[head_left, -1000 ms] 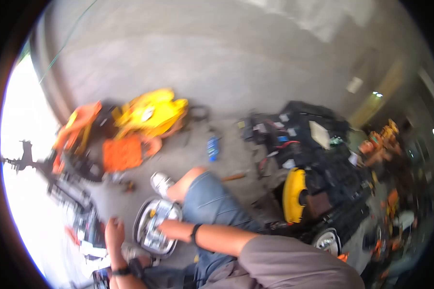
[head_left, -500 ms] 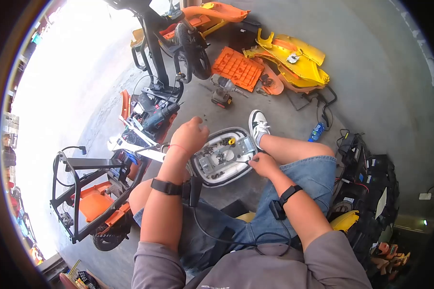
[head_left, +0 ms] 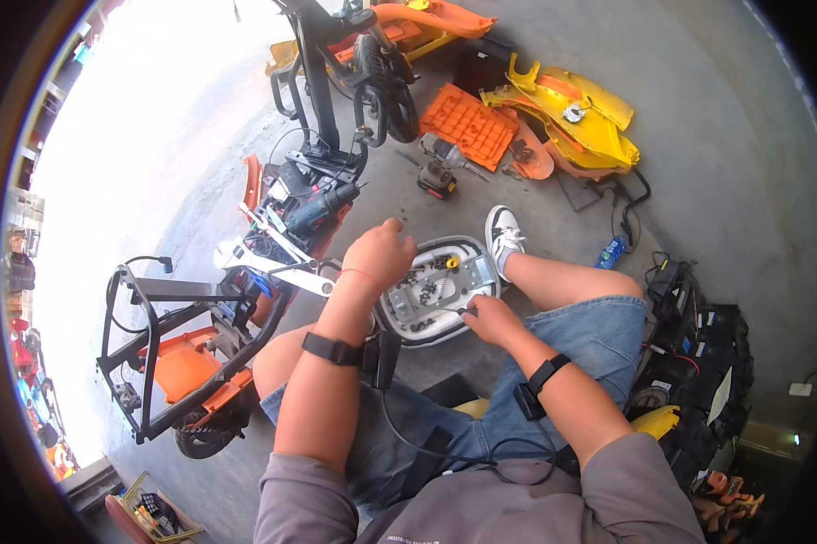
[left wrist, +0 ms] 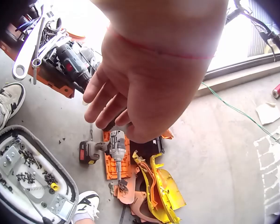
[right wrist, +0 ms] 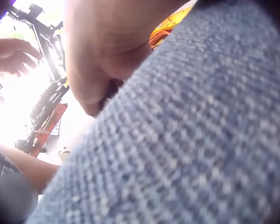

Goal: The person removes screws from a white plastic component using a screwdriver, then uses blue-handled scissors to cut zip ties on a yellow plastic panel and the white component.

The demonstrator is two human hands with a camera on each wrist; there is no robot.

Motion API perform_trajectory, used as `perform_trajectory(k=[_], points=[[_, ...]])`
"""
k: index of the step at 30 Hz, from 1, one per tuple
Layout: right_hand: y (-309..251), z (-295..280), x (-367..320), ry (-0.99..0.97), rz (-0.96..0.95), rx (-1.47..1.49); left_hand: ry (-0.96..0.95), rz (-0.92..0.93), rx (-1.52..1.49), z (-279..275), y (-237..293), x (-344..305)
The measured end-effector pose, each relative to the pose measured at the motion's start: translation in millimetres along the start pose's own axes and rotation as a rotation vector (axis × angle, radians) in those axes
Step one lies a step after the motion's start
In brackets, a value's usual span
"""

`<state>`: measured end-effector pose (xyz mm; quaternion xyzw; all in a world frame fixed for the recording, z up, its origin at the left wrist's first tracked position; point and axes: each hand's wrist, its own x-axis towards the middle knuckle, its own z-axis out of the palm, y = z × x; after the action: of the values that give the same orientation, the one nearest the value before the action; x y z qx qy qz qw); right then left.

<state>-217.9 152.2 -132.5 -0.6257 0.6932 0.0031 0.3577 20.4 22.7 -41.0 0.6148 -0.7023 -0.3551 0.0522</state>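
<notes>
A white tray with a dark rim lies on the floor between the person's legs. In it are small dark screws, a spring, a yellow piece and flat metal plates. My right hand, at the tray's near right side, grips a thin-shafted tool with a dark handle; its shaft reaches over the tray. In the right wrist view, denim covers most of that hand's work. My left hand hovers at the tray's left edge, empty, fingers loosely bent.
Beyond the tray lie a cordless impact wrench, an orange grid panel and yellow body panels. Wrenches and a drill rest at left, near a black frame. Black parts and a blue bottle are at right.
The head view has swung round from a blurred, tilted angle and steadied. The right hand, earlier over the tray's inside, is now at its near right edge. Over the last half second both hands barely move.
</notes>
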Motion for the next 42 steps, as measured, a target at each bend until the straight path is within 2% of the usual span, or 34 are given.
perform_trajectory(k=[2, 3, 8, 11, 15, 20, 23, 30, 32, 36, 40, 42], points=[[-8.5, -9.5, -4.9, -0.171, -0.014, 0.064, 0.005, 0.015, -0.001, 4.0, -3.9, 2.0], [-11.2, -11.2, -7.1, -0.17, -0.013, 0.066, 0.01, 0.031, -0.001, 4.4, -4.5, 2.4], [-10.7, -11.8, -4.2, 0.068, 0.001, -0.011, 0.01, 0.034, -0.004, 3.8, -4.5, 0.0], [-8.8, -8.4, 1.0, 0.148, 0.017, -0.038, 0.012, 0.033, 0.003, 3.1, -3.0, -2.2], [-2.8, -0.6, 5.8, 0.136, 0.02, -0.045, 0.0, 0.025, 0.016, 2.9, -2.5, -2.8], [-6.8, -5.3, 3.1, -0.056, -0.104, -0.02, 0.099, 0.073, 0.001, 7.1, -3.1, -2.1], [-11.1, -4.6, -0.8, 0.034, -0.128, -0.064, 0.102, 0.088, -0.006, 8.5, -2.7, -0.7], [-11.5, -0.4, 5.1, 0.038, -0.066, -0.145, 0.064, 0.08, -0.008, 6.6, -7.8, -3.2], [-10.9, 2.0, 3.3, -0.003, -0.174, -0.116, 0.077, 0.082, -0.005, 7.7, -8.3, -4.0], [-12.1, -11.5, 6.2, -0.091, -0.218, -0.128, 0.051, 0.056, -0.012, 6.2, -6.2, -0.3], [-16.4, -20.2, 3.0, 0.013, -0.154, -0.049, 0.023, 0.062, -0.038, 5.4, -3.8, -1.6], [-13.1, -13.8, 6.0, 0.069, -0.155, -0.036, 0.082, 0.096, -0.039, 6.0, -8.0, -2.6]])
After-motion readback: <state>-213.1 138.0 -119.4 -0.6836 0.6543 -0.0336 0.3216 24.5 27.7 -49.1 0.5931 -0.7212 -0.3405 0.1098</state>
